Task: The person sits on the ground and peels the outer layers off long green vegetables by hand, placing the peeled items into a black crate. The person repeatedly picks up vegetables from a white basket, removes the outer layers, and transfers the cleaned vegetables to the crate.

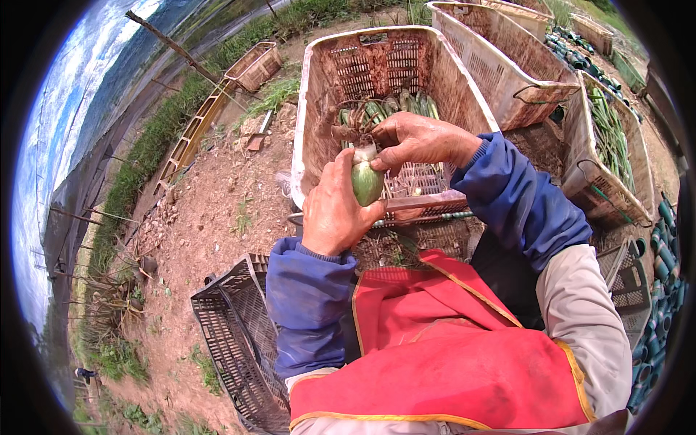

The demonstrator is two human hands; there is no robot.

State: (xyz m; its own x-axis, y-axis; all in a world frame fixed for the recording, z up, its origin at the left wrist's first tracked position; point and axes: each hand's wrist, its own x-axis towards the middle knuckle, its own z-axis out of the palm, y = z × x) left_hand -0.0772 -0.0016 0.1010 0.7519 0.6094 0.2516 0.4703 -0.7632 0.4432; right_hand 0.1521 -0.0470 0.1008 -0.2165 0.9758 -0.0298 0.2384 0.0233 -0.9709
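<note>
My left hand (332,215) is wrapped around a green plant bulb (367,185), which has a pale white end and a tuft of brown roots pointing away from me. At that white end the thumb and fingers of my right hand (426,141) pinch together; what exactly lies between them is partly hidden. Both hands are over the near part of a dirty white plastic crate (304,109). Inside, toward its far end, several more green bulbs (376,111) lie piled up, partly covered by my right hand.
More crates (507,72) stand at the far right, one of them holding long green leaves (607,130). A black slatted crate (230,330) sits at my near left. Green tubular pieces (660,319) are heaped at right. A yellow ladder-like frame (190,138) lies on the bare soil.
</note>
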